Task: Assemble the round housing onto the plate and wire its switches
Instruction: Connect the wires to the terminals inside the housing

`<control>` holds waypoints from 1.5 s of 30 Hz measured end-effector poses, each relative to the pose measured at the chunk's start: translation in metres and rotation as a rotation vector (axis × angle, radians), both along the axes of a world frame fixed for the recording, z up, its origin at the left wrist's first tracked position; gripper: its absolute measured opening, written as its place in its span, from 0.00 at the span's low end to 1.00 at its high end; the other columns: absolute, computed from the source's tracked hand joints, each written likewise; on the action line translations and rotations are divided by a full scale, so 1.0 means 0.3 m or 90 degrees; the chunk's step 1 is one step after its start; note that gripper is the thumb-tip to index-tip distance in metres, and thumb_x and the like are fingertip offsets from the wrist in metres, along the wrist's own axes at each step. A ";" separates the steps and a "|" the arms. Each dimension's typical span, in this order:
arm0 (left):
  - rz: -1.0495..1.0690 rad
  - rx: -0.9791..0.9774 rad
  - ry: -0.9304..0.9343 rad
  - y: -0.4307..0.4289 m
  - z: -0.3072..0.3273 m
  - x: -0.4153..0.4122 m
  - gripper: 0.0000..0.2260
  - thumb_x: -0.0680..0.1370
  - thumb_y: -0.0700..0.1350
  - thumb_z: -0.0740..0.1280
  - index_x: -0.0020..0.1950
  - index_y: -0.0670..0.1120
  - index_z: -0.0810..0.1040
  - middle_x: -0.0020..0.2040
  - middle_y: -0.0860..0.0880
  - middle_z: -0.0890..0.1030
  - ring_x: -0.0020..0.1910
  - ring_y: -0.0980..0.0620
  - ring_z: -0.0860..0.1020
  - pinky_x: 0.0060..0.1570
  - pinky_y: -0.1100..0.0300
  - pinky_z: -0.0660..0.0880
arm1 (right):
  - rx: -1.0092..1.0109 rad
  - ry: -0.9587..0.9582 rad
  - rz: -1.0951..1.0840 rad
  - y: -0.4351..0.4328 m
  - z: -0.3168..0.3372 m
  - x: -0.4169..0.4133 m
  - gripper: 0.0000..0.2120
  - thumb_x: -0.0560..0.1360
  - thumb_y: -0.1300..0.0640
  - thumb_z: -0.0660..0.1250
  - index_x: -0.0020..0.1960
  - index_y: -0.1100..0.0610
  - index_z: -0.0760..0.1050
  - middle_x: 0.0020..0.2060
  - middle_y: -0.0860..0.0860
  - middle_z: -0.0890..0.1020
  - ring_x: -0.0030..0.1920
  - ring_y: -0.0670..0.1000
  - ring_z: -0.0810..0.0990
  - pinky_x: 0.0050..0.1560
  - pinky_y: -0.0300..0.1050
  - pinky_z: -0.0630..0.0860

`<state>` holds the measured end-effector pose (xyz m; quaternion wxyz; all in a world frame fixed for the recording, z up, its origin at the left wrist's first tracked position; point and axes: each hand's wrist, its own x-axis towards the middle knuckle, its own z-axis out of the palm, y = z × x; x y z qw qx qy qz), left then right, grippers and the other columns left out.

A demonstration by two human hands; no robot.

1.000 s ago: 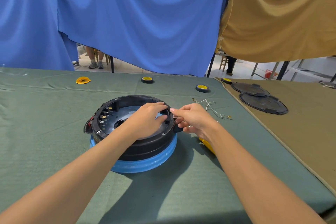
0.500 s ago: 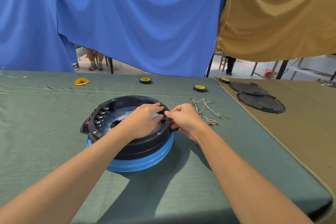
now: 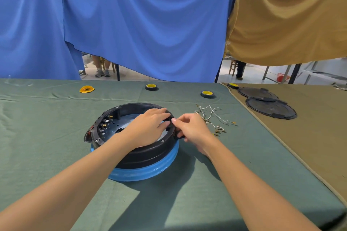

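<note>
Hands meet at one side of the round housing (image 3: pixel 142 154), a black ring seated on the blue plate (image 3: pixel 150 172), which lies on the green table cloth (image 3: pixel 47 137). The left hand (image 3: pixel 150 127) reaches palm-down across the ring's open middle, its fingers bent over the rim and gripping it. The right hand (image 3: pixel 191 127) is just outside that same stretch of rim, thumb and forefinger pinched on it and nearly touching the left fingertips; its lower fingers curl around a black tab on the housing's wall. Whether a small part sits in the pinch cannot be told. Switch terminals (image 3: pixel 104 124) line the inner wall left of the left wrist. Loose white wires (image 3: pixel 212 116) lie just beyond the right hand. Two tape rolls (image 3: pixel 151 86) sit farther off beyond both hands, and black lids (image 3: pixel 270 110) are well to the right.
</note>
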<state>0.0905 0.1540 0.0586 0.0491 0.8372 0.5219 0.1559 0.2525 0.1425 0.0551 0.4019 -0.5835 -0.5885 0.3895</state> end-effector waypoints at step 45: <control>0.089 0.083 -0.416 0.040 0.056 0.185 0.19 0.82 0.52 0.64 0.69 0.44 0.73 0.59 0.49 0.81 0.56 0.54 0.78 0.56 0.65 0.73 | 0.235 0.054 -0.135 0.071 -0.005 0.235 0.13 0.71 0.61 0.75 0.50 0.46 0.81 0.36 0.46 0.85 0.39 0.44 0.84 0.40 0.38 0.79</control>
